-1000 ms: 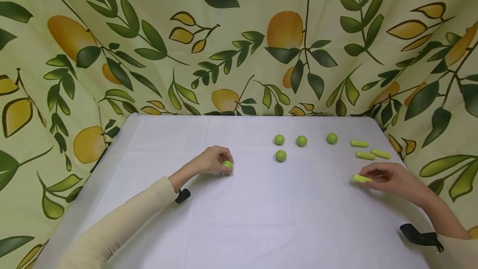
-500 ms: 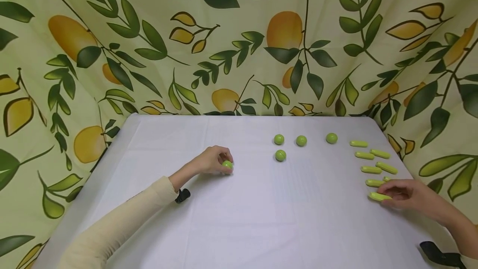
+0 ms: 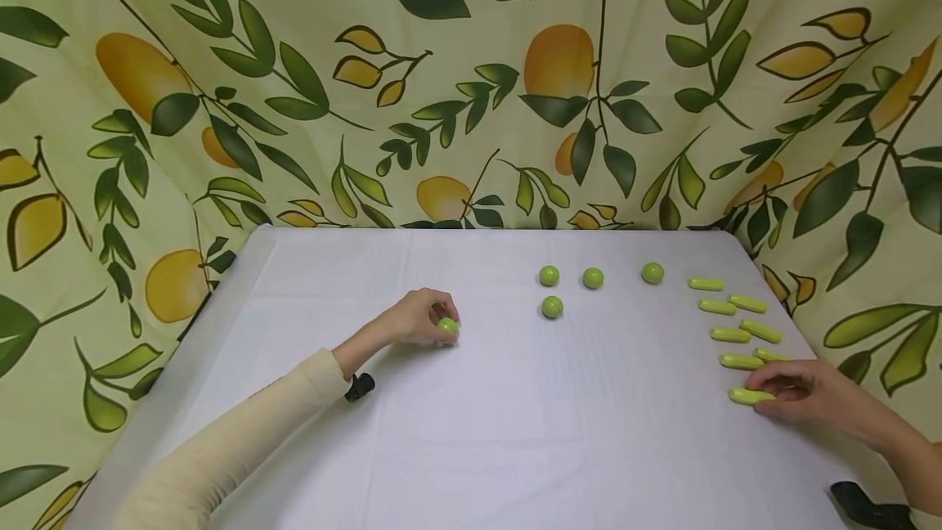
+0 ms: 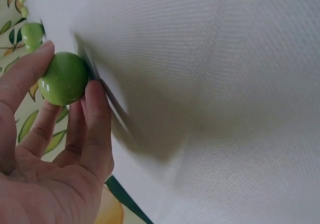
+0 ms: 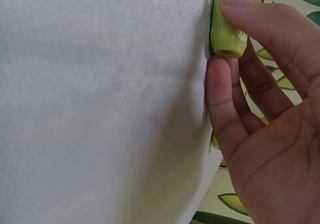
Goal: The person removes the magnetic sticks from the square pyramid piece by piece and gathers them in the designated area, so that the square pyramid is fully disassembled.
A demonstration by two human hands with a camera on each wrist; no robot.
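Note:
My left hand [image 3: 419,317] pinches a glossy green ball [image 4: 64,78] between thumb and fingers, close over the white cloth left of the table's middle. At the right edge my right hand [image 3: 817,399] holds a short yellow-green ribbed stick [image 5: 230,26] with a blunt end; in the right wrist view the thumb lies across it and a fingertip is right at its end. In the head view this stick [image 3: 746,396] lies low over the cloth, nearest the front of a group of like sticks [image 3: 730,334]. The hand covers its right end.
Several more green balls stand towards the back, among them a front one [image 3: 552,307] and a right one [image 3: 652,273]. Like sticks form two columns down the right side. A fruit-patterned curtain [image 3: 471,129] borders the white-clothed table [image 3: 471,464] behind and at both sides.
My right hand has moved right and towards the front with the stick, uncovering other sticks behind it. Over the last half second it has barely shifted. My left hand stays in place with the ball.

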